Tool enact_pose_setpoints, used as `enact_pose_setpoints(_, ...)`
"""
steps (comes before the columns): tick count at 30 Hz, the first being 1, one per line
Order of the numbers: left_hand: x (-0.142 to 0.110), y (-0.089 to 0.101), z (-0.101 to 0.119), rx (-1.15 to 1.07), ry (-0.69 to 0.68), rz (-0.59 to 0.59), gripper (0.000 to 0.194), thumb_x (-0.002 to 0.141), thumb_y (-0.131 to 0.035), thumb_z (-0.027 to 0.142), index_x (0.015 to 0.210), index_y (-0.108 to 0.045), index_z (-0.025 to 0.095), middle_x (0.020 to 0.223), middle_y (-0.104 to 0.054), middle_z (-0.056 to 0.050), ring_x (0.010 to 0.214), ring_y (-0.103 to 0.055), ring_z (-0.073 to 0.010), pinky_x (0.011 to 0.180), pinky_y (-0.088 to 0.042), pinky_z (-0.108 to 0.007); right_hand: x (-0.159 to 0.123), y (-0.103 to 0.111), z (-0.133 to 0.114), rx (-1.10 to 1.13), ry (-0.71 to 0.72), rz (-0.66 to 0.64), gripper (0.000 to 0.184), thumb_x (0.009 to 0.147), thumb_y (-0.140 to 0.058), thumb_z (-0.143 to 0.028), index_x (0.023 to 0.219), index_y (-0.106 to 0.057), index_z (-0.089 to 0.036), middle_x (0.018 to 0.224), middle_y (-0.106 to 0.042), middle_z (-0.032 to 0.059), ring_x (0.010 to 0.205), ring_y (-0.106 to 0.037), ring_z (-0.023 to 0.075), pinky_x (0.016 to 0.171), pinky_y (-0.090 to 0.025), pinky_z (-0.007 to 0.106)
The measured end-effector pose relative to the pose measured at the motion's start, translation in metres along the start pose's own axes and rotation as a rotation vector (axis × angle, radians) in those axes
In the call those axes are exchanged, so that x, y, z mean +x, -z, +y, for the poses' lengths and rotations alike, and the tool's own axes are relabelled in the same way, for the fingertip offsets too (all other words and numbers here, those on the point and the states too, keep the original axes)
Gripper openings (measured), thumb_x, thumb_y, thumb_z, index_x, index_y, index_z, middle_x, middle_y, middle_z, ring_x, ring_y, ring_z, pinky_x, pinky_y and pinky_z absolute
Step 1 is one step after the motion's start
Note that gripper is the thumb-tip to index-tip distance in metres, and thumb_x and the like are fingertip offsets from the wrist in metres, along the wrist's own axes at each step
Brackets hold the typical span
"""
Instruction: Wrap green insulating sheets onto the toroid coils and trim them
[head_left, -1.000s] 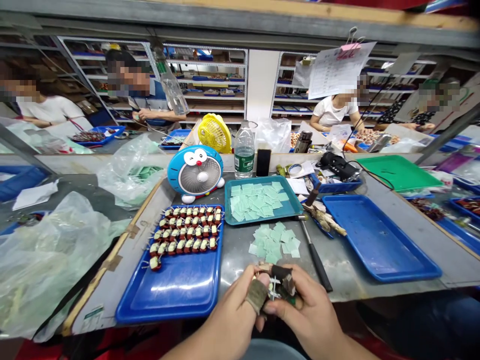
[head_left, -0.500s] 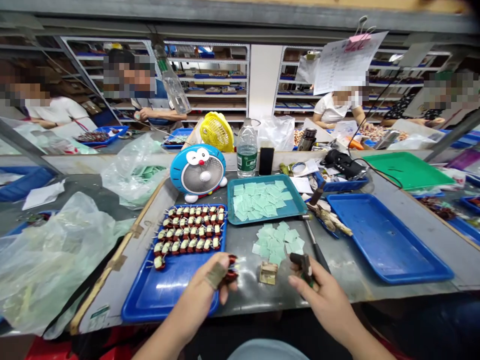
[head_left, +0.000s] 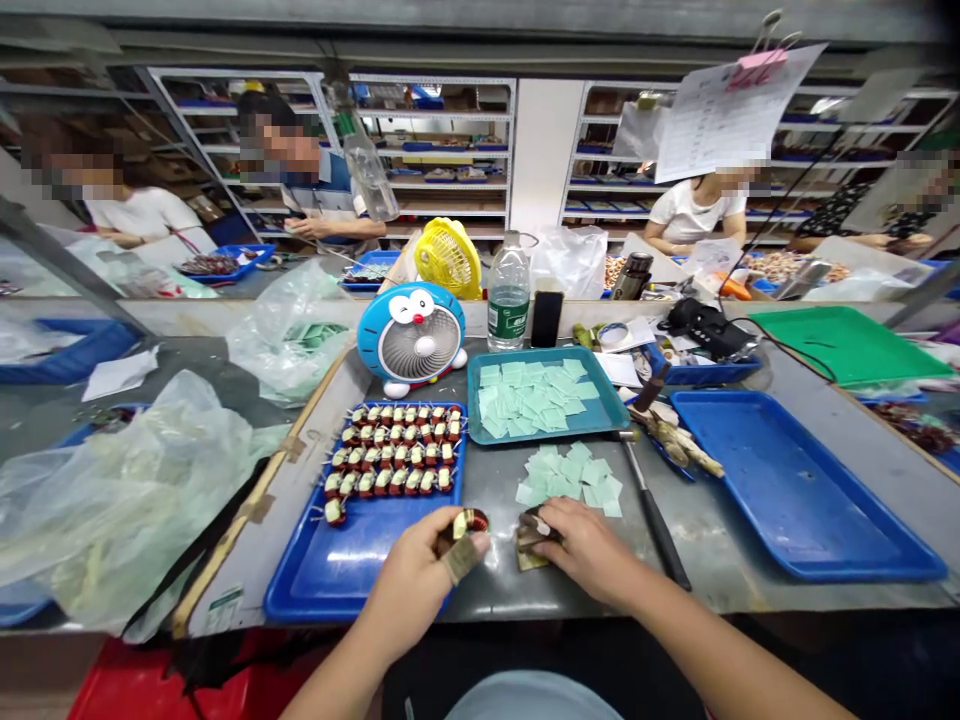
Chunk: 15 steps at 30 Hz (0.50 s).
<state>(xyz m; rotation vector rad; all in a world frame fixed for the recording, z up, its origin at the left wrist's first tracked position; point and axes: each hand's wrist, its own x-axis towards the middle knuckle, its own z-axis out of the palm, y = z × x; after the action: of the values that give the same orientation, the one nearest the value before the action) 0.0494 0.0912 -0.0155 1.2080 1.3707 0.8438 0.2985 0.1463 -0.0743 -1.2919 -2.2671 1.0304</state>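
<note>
My left hand [head_left: 420, 585] is closed on a small copper-wound coil [head_left: 466, 524], held at the right edge of the blue tray [head_left: 352, 575]. Rows of several similar red and copper coils [head_left: 394, 450] fill the far half of that tray. My right hand [head_left: 585, 550] rests on the grey bench with its fingers curled over a small tan block [head_left: 529, 548]. Just beyond it lies a loose pile of pale green paper squares [head_left: 570, 475]. The thumb of my left hand wears a tape wrap.
A teal tray [head_left: 607, 415] holds more green squares. A dark-handled tool [head_left: 656, 520] lies beside an empty blue tray [head_left: 795, 490]. A blue cartoon fan [head_left: 412, 340], a water bottle [head_left: 508, 295] and plastic bags [head_left: 127, 490] stand around. Other people work at the far benches.
My left hand carried the coil from the middle toward the blue tray. My right hand came apart from it, then moved left onto the tan block lying on the bench.
</note>
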Motion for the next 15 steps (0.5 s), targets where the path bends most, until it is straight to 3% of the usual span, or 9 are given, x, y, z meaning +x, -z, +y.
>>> enact_pose_setpoints(4, 0.017, -0.011, -0.008, -0.174, 0.016, -0.009, 0.033, 0.085, -0.073, 0.049, 0.083, -0.069, 0.016, 0.075, -0.057, 0.000, 0.073, -0.046, -0.0158, 0.066, -0.032, -0.025, -0.012, 0.005, 0.000, 0.094, -0.108, 0.096, 0.008, 0.087, -0.065, -0.027, 0.091, -0.066, -0.020, 0.092, -0.065, 0.0046, 0.089, -0.059, 0.0226, 0.079, -0.043, 0.033)
enact_pose_setpoints(8, 0.026, -0.021, -0.009, -0.339, 0.050, -0.040, 0.042, 0.086, -0.070, 0.055, 0.077, -0.062, 0.015, 0.070, -0.054, 0.001, 0.062, -0.043, -0.0119, 0.061, -0.032, -0.024, -0.036, 0.017, -0.001, 0.261, -0.241, 0.224, 0.031, 0.096, -0.054, -0.046, 0.101, -0.067, -0.018, 0.097, -0.071, 0.0074, 0.089, -0.064, 0.0242, 0.080, -0.049, 0.034)
enact_pose_setpoints(11, 0.026, -0.028, -0.008, -0.495, 0.081, -0.056, 0.043, 0.086, -0.069, 0.058, 0.083, -0.059, 0.016, 0.076, -0.055, 0.000, 0.065, -0.051, -0.0124, 0.067, -0.040, -0.025, -0.059, 0.011, 0.001, 0.633, -0.396, 0.280, 0.041, 0.090, -0.063, -0.057, 0.102, -0.069, -0.018, 0.090, -0.071, 0.0054, 0.085, -0.066, 0.0225, 0.076, -0.051, 0.032)
enact_pose_setpoints(15, 0.024, -0.035, -0.008, -0.609, 0.108, -0.019, 0.041, 0.085, -0.073, 0.054, 0.090, -0.062, 0.015, 0.083, -0.059, -0.002, 0.071, -0.057, -0.0131, 0.071, -0.045, -0.026, -0.089, -0.023, 0.005, 1.215, -0.612, 0.131, 0.046, 0.072, -0.083, -0.058, 0.088, -0.067, -0.018, 0.076, -0.066, 0.0015, 0.068, -0.065, 0.0174, 0.070, -0.054, 0.032)
